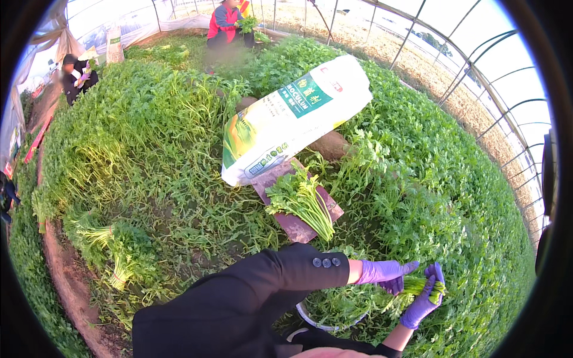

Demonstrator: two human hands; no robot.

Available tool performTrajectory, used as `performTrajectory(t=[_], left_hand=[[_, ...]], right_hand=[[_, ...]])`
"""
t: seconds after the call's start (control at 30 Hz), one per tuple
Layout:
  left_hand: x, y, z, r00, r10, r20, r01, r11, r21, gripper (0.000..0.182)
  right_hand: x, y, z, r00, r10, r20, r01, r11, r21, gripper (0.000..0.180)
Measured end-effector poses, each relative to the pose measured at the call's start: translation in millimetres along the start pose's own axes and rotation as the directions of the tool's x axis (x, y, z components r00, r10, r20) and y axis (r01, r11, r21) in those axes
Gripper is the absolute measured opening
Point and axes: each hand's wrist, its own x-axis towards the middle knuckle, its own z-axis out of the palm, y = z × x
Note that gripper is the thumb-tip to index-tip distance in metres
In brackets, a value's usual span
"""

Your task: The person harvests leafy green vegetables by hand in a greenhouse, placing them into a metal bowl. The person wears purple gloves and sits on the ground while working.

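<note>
Both hands wear thin purple gloves at the lower right. My right hand (421,304) is closed around the cut ends of a bunch of leafy green stems (414,286). Reaching in from the left, my left hand (388,274) has its fingers at the same stems; its exact grip is partly hidden. The bunch's leaves hang towards a round white-rimmed container (329,326) below. A loose bunch of greens (304,203) lies on a dark reddish board (297,228), beside a large white printed sack (297,121).
Leafy plants (447,179) grow densely on the right. Banded bunches (120,270) lie on the left near a bare soil path (67,277). Two people (226,27) (78,78) crouch farther off, each holding greens. Metal greenhouse hoops (497,103) curve along the right.
</note>
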Motion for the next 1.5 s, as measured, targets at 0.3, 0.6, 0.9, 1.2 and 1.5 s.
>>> performTrajectory(t=[0.3, 0.6, 0.9, 1.2, 1.5], left_hand=[[21, -23, 8, 0.854, 0.449, 0.261, -0.271, 0.814, -0.514, 0.032], [10, 26, 8, 0.7, 0.675, -0.233, -0.68, 0.529, -0.508, 0.014], [-7, 14, 20, 0.785, 0.547, -0.293, -0.616, 0.634, -0.467, 0.013], [-5, 11, 15, 0.801, 0.597, -0.047, -0.598, 0.793, -0.114, 0.021], [-36, 36, 11, 0.878, 0.388, 0.281, -0.44, 0.885, 0.153, 0.05]], right_hand=[[-26, -26, 23, 0.735, -0.308, 0.604, 0.677, 0.372, -0.635, 0.047], [-81, 42, 21, 0.256, 0.96, 0.112, -0.39, -0.003, 0.921, 0.049], [-46, 32, 69, 0.744, 0.63, 0.221, -0.291, 0.009, 0.957, 0.039], [-28, -23, 13, 0.778, 0.459, 0.429, -0.597, 0.752, 0.28, 0.055], [-23, -30, -12, 0.637, 0.52, 0.57, -0.73, 0.644, 0.228, 0.038]])
